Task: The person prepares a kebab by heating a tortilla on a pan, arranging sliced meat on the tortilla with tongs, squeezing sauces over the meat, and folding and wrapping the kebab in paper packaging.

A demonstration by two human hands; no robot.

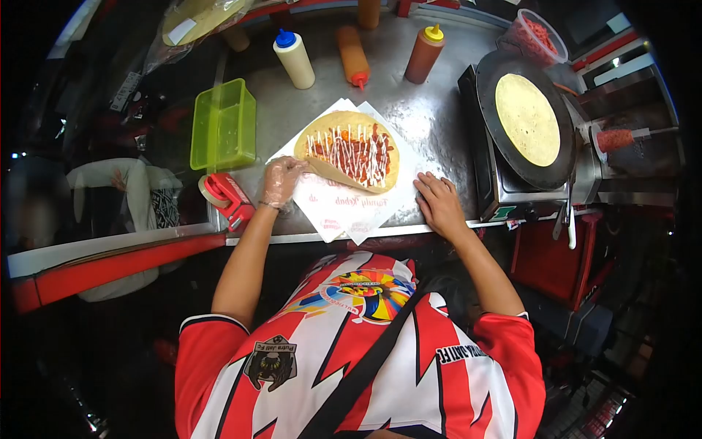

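Now the left hand (282,183), in a clear plastic glove, pinches the near left edge of a flatbread (330,121) and lifts it up and over a bit. The flatbread lies on white papers (335,218) on the shiny desk (428,110). Red filling (338,152) with zigzag white sauce sits on top of it. The right hand (441,205) is bare and open, resting with its fingers by the right edge of the papers. Three squeeze bottles (295,64) are past the flatbread. A green box (223,124) and a red tape holder (229,201) are to the left. To the right, another flatbread (528,121) lies on a round black pan (488,110).
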